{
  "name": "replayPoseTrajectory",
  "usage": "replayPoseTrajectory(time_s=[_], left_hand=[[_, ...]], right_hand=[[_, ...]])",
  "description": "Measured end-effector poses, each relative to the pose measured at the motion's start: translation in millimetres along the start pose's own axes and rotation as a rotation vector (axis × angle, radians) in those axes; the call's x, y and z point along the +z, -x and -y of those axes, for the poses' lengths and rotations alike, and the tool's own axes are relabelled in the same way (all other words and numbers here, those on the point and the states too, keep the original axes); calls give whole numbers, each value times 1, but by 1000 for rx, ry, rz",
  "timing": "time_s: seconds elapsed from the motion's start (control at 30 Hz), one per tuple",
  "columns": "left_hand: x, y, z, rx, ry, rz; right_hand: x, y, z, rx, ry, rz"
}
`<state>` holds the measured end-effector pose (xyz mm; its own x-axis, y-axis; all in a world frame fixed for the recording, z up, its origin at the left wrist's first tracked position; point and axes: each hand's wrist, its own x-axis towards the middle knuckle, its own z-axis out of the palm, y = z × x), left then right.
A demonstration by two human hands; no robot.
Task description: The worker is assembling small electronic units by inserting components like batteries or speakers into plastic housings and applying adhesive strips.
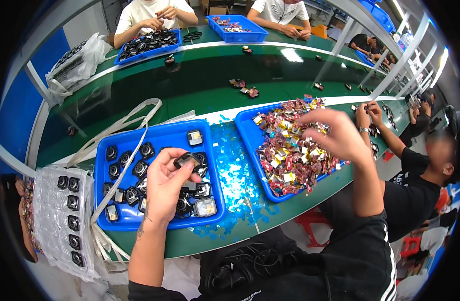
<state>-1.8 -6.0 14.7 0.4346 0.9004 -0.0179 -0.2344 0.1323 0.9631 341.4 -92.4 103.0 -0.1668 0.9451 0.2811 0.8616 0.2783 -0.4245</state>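
My left hand (162,188) pinches a small black device casing (186,159) between thumb and fingers, above the left blue tray (154,126). Several black camera-like units with round lenses (140,168) lie in that tray, some with pale rectangular parts. Over the right blue tray (275,198) hovers my right hand (340,136), its thumb and fingers apart and nothing visible between them. A heap of small red circuit boards with white and yellow pieces (292,155) fills this tray, directly under the hand.
Blue film scraps (235,175) litter the green bench between the trays. A clear plastic tray of black units (64,215) stands at left, beside white straps (139,120). A green conveyor (194,75) carries loose parts. Co-workers sit across and at right, near a red stool (312,226).
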Motion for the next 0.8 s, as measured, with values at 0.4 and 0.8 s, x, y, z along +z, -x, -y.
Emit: replayPoseTrajectory(time_s=[0.4,0.8], left_hand=[[5,5,8,-165,290,14],[8,3,11,-197,346,6]], right_hand=[[14,7,-66,376,23,-245],[-11,9,-56,415,-153,-393]])
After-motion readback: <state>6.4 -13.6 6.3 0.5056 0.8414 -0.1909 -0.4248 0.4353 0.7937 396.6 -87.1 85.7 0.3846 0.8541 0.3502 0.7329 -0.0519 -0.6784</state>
